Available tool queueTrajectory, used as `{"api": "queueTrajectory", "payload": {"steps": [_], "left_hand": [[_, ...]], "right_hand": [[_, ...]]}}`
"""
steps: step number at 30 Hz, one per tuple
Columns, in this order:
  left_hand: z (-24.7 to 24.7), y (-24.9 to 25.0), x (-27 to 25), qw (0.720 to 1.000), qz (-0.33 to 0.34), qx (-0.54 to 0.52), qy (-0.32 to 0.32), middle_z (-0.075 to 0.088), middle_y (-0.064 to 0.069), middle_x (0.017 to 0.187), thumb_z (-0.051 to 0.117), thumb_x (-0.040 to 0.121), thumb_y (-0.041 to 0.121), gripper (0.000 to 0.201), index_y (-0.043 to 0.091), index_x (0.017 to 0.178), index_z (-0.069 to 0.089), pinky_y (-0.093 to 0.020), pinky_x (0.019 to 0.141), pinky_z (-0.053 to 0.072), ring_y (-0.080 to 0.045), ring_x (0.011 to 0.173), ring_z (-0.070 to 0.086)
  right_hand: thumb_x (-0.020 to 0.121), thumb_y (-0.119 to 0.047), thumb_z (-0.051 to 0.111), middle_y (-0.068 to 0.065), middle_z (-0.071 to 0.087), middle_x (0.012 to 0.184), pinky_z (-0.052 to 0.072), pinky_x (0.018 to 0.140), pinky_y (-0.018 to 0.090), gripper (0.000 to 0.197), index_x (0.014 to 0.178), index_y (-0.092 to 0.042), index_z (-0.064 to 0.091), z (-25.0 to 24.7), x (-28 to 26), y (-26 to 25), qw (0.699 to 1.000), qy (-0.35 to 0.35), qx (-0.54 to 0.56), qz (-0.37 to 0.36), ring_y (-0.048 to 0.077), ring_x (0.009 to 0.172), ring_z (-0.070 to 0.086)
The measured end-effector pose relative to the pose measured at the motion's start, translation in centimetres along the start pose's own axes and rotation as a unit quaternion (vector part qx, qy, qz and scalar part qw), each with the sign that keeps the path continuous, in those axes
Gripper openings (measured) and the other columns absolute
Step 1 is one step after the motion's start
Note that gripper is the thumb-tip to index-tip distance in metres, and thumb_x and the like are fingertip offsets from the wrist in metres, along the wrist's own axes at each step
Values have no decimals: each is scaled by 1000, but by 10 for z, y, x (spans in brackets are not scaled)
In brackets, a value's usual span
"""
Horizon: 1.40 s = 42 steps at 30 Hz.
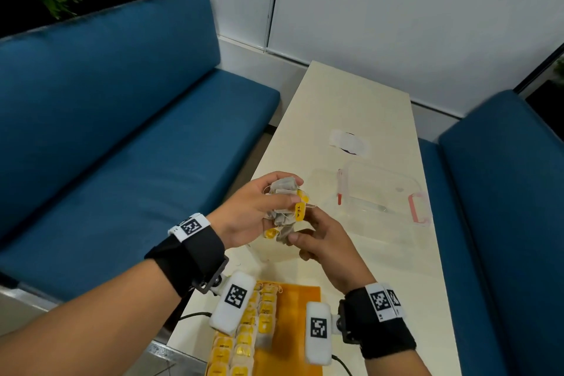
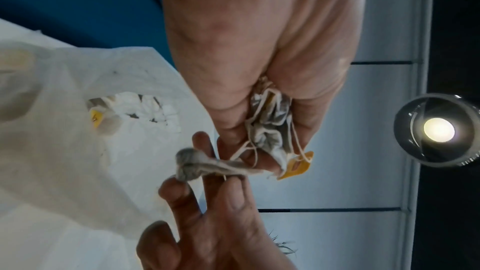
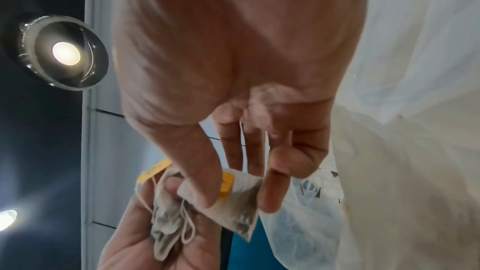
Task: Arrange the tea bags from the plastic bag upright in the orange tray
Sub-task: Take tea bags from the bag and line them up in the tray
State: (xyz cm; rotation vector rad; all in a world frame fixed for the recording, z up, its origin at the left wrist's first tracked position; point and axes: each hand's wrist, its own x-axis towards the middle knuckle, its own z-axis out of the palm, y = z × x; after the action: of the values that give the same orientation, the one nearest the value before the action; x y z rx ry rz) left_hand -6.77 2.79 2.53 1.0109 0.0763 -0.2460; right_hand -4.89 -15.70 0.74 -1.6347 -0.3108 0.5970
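The left hand (image 1: 244, 210) curls its grip round a bunch of tea bags (image 1: 282, 207) held above the worktop (image 1: 351, 94); one yellow tag (image 1: 300, 211) reads "TEA". The right hand (image 1: 323, 241), at 4 o'clock of the bunch, pinches one tea bag (image 3: 241, 208) between thumb and fingertip. At 6 o'clock lies the orange tray (image 1: 300, 330), rows of yellow-tagged bags standing along its left side, its right half bare. A clear lidded box (image 1: 381, 198) sits at 3 o'clock. The plastic bag (image 2: 64, 130) hangs beside the hands.
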Motion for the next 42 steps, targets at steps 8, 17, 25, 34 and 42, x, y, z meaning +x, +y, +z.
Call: {"api": "queueTrajectory", "payload": {"steps": [8,17,25,34,42], "left_hand": [[-11,-23,-12,991,-21,-126,48,71,-15,110,69,87,12,34,16,121,66,-35,79,60,-29,105,70],[-28,-55,-31,968,-31,-223,113,72,-16,107,63,90,11,35,12,125,63,-36,66,64,-27,90,74],[-45,-67,-41,954,-36,-268,126,74,-19,106,62,91,18,28,8,117,66,-36,69,63,-30,86,74],[-59,-86,-40,961,-52,-255,98,69,-21,118,100,52,11,83,13,126,63,-44,85,60,-36,104,71],[-68,-88,-43,941,-54,-317,105,70,-22,118,98,50,1,77,12,119,66,-44,81,63,-36,98,72]], "right_hand": [[87,-1,70,17,63,81,32,47,26,4,91,-2,68,7,-5,12,999,22,-5,26,21,56,56],[87,-1,72,9,63,74,37,41,17,12,96,-1,64,27,-11,16,996,21,-86,31,28,50,57],[87,-3,72,17,65,82,40,46,13,10,84,1,63,38,-8,14,991,10,-133,32,25,52,59],[87,2,66,7,61,81,41,47,13,16,101,-4,69,39,4,-1,982,-36,-177,52,27,55,59],[87,0,67,9,59,83,43,50,18,21,102,-13,72,35,10,-14,975,-43,-206,73,21,53,56]]}}
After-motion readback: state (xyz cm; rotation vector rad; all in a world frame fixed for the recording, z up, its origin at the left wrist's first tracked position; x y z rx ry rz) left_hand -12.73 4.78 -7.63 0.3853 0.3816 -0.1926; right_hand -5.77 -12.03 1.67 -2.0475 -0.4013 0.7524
